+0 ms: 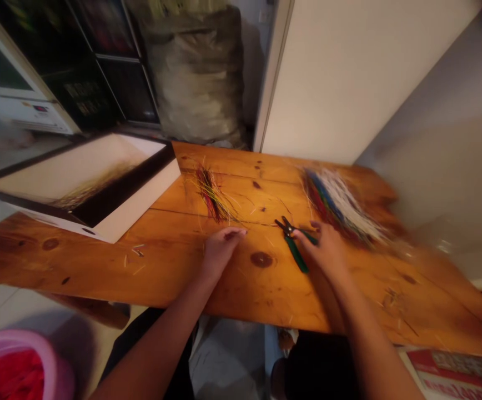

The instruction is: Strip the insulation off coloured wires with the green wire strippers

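My left hand (223, 250) rests palm down on the orange wooden table (161, 272), fingers together, with nothing visible in them. My right hand (320, 250) lies over green-handled pliers (294, 240), its thumb and fingers around one handle. The jaws point up and left, and the other handle shows below them. Beyond the hands lies a small bunch of thin red, yellow and black wires (211, 194). A larger bunch of white, blue, green and red wires (336, 205) sits just past my right hand.
An open white box (99, 189) with dark edges, holding fine strands, lies on the table's left end. Short wire scraps (136, 251) sit near it. A large grey sack (195, 78) stands behind the table, and a pink tub (16, 372) sits on the floor at lower left.
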{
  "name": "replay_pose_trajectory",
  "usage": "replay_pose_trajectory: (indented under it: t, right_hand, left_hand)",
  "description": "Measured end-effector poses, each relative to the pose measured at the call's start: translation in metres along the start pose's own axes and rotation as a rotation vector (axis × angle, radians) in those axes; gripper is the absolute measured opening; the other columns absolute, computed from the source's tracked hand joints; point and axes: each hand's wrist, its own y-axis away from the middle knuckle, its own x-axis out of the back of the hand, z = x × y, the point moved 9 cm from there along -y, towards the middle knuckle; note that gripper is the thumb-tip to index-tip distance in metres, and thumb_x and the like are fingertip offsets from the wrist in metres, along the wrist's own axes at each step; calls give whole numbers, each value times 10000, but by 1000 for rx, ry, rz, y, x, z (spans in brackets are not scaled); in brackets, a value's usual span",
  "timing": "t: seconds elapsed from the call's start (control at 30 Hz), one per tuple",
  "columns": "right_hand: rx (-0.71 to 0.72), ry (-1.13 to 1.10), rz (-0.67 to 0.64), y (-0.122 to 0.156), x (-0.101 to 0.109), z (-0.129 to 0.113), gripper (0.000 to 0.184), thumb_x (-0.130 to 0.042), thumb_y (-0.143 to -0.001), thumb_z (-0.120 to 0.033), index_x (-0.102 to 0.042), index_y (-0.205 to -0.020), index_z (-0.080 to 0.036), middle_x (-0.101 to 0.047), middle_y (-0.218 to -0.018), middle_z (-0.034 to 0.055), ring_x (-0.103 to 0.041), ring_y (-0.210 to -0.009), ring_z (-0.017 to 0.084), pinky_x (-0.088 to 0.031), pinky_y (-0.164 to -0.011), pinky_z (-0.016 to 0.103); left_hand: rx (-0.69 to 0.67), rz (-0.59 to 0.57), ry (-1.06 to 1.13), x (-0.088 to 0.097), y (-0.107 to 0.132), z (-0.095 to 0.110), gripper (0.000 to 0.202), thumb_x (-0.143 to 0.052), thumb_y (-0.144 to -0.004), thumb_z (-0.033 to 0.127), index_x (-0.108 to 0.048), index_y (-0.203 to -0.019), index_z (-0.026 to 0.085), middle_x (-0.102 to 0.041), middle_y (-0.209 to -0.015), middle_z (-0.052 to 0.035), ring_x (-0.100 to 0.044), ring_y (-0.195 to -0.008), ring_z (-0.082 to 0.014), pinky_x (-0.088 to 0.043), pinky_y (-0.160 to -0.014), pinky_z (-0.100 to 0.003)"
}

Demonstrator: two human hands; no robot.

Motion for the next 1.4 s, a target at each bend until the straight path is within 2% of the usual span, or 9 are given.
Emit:
replay_pose_trajectory:
  t: [0.17,0.33,0.47,0.57,0.6,0.67,0.8,0.97,1.4]
  right_hand:
    - [-15,308,-180,27,-18,-4,703,-504,-757,-557,-440,-1276,-87,-480,-1283,219,-443,-1160,362,-324,-935,481]
    - [-48,276,-181,13,-11,0,615,-540,-735,-493,-523,-1201,-92,-597,-1117,225,-540,-1021,353,-396,-829,450]
    - [-246,-72,-153,3,8,23,583,-609,-633,-450,-582,-1119,-128,-657,-991,159,-602,-918,307,-444,-776,395]
    - [-402,-566,-143,19,12,17,499,-568,-635,-445,-605,-1024,-136,-663,-934,126,-625,-798,258,-483,-657,349]
    - [-429,-760,-188,27,7,5,480,-541,-655,-470,-606,-1005,-149,-664,-910,111,-624,-753,240,-487,-612,338]
    - [-460,-984,-480,51,-19,-30,453,-591,-649,-479,-618,-950,-143,-664,-855,101,-613,-672,212,-493,-568,328]
    - [-390,-1008,-746,79,-43,-72,405,-632,-688,-473,-637,-908,-132,-656,-856,92,-594,-698,181,-488,-601,298]
    - [-282,-953,-777,78,-48,-76,351,-600,-736,-432,-639,-942,-150,-647,-875,74,-600,-766,185,-472,-713,316]
    - [-246,-986,-757,81,-47,-77,318,-576,-764,-405,-625,-971,-169,-628,-890,60,-576,-763,165,-455,-718,299]
  left_hand:
    - [-61,12,-48,-6,3,6,171,-638,-648,324,-668,-712,169,-716,-769,-40,-653,-773,-177,-496,-756,-293]
    - [-115,5,-107,-14,6,9,166,-616,-670,329,-655,-702,171,-703,-728,-28,-650,-738,-170,-499,-722,-285]
    - [-140,1,-92,-10,7,11,167,-594,-700,328,-650,-716,171,-693,-738,-22,-647,-741,-158,-490,-703,-260]
    - [-210,-4,-100,-7,8,22,171,-582,-727,331,-656,-751,179,-696,-773,-18,-641,-734,-146,-483,-695,-249]
    - [-239,2,-108,-5,9,26,174,-580,-734,334,-659,-765,182,-698,-785,-17,-638,-733,-142,-482,-696,-246]
    - [-280,24,-124,-2,10,33,184,-573,-750,342,-662,-787,185,-702,-801,-15,-632,-729,-136,-479,-690,-241]
    - [-279,56,-124,3,10,35,186,-556,-768,333,-664,-802,185,-708,-815,-18,-635,-749,-142,-485,-688,-245]
    - [-273,-9,-122,-7,10,32,152,-557,-761,289,-667,-784,188,-711,-835,-14,-638,-791,-142,-483,-749,-253]
    - [-171,-17,-104,-7,4,21,133,-592,-710,290,-660,-732,178,-705,-772,-19,-644,-746,-143,-489,-722,-253]
